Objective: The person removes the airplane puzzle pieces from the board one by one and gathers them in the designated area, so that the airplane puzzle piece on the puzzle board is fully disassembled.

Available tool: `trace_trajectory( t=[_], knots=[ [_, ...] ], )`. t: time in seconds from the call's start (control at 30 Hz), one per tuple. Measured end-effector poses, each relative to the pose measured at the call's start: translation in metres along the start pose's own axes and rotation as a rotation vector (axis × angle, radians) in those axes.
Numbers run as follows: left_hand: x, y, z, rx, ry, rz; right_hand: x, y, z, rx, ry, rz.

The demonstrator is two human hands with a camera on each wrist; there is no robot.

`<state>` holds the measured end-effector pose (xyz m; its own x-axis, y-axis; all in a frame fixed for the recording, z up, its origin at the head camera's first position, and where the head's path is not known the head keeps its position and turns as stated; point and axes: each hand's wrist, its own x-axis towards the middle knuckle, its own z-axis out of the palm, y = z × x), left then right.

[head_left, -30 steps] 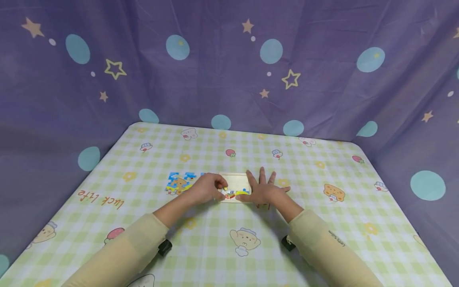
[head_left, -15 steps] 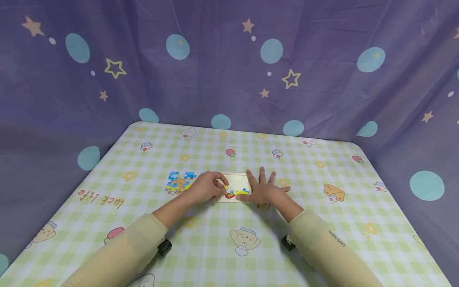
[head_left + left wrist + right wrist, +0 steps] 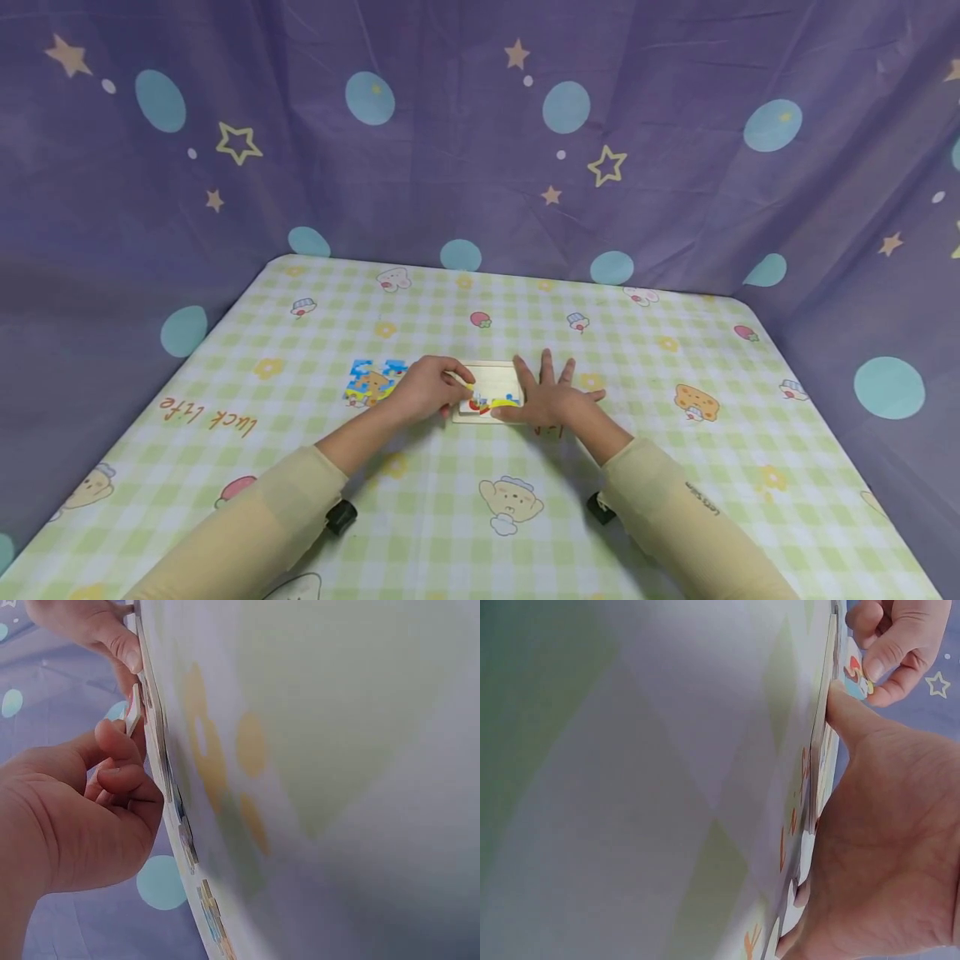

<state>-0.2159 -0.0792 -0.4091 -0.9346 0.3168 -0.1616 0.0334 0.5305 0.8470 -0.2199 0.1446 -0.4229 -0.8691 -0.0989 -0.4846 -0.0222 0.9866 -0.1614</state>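
Head view on my remote feed: purple star-print curtain [image 3: 480, 158], green-checked tablecloth [image 3: 420, 525], then right hand [image 3: 552, 402] spread wide, thumb on the wooden tray [image 3: 493, 377], and left hand [image 3: 426, 393] over that tray's left end. Loose puzzle pieces [image 3: 371, 382] lie on the cloth left of the left hand; a few laid pieces [image 3: 511, 399] sit along the tray's near side. Wrist feeds give me left thumb and finger narrowly pinching one picture piece [image 3: 853, 666], tilted at the tray's near left corner, contact unclear.
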Motion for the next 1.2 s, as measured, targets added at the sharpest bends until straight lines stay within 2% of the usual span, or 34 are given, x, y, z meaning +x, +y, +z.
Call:
trace_trajectory(
  t=[0.27, 0.53, 0.87, 1.0, 1.2],
  knots=[
    [0.002, -0.003, -0.005, -0.069, -0.006, -0.003, 0.002, 0.0, 0.001, 0.005, 0.004, 0.004],
    [0.001, -0.008, -0.009, -0.106, 0.019, -0.007, -0.013, -0.005, -0.006, 0.007, 0.003, -0.011],
    [-0.007, -0.018, -0.023, -0.152, 0.031, -0.045, -0.002, 0.0, -0.001, 0.001, 0.01, -0.007],
    [-0.012, -0.023, -0.031, -0.15, 0.048, -0.063, 0.011, 0.004, 0.004, 0.001, 0.003, -0.004],
    [-0.019, -0.032, -0.041, -0.129, 0.055, -0.079, 0.016, 0.006, 0.007, 0.0, -0.001, -0.002]
  ],
)
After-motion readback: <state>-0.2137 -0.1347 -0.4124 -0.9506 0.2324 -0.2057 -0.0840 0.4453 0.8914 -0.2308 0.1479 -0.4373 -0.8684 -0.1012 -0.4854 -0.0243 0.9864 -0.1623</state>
